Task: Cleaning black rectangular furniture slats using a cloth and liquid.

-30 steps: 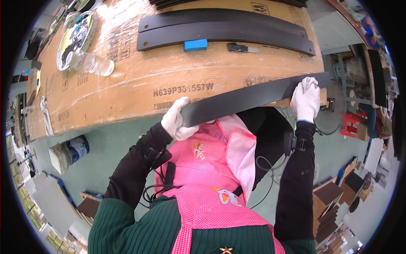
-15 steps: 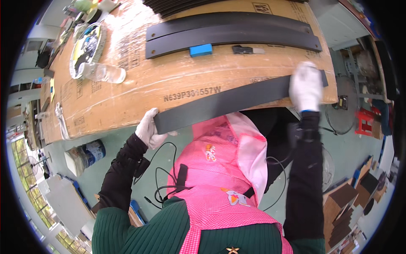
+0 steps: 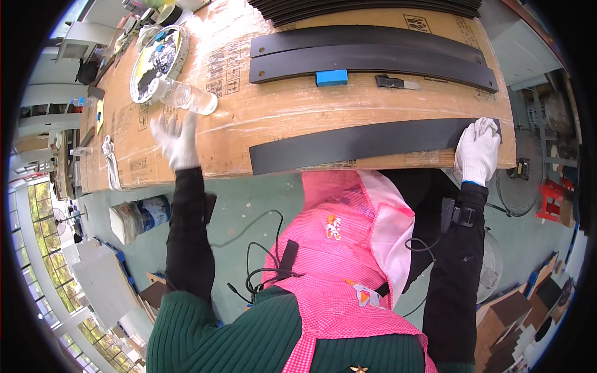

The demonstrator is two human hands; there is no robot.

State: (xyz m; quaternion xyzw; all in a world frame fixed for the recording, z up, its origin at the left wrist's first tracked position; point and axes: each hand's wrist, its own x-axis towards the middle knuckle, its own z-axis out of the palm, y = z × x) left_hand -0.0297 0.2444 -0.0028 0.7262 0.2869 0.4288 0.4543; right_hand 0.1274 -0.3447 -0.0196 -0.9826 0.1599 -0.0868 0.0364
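Note:
A long dark grey strip [image 3: 360, 142] lies along the near edge of the cardboard-covered table. My right hand [image 3: 477, 152], in a white glove, rests on the strip's right end with its fingers curled; what it grips, if anything, is hidden. My white-gloved left hand [image 3: 177, 142] is raised over the table with its fingers spread, holding nothing. Just beyond it, a clear plastic bottle [image 3: 193, 99] lies with its top end against an oval tray [image 3: 135, 92] of black and yellow stuff.
Two more dark strips [image 3: 373, 62] lie farther back, beside a blue block [image 3: 331, 78] and a black-handled blade tool [image 3: 398, 82]. Several dark pieces [image 3: 367, 9] are stacked at the far edge. A white cord [image 3: 111, 161] hangs at the left edge; a large bottle [image 3: 140, 217] lies below.
My left hand has let go of the strip's left end and moved up and left toward the bottle. My right hand has slid to the strip's right end.

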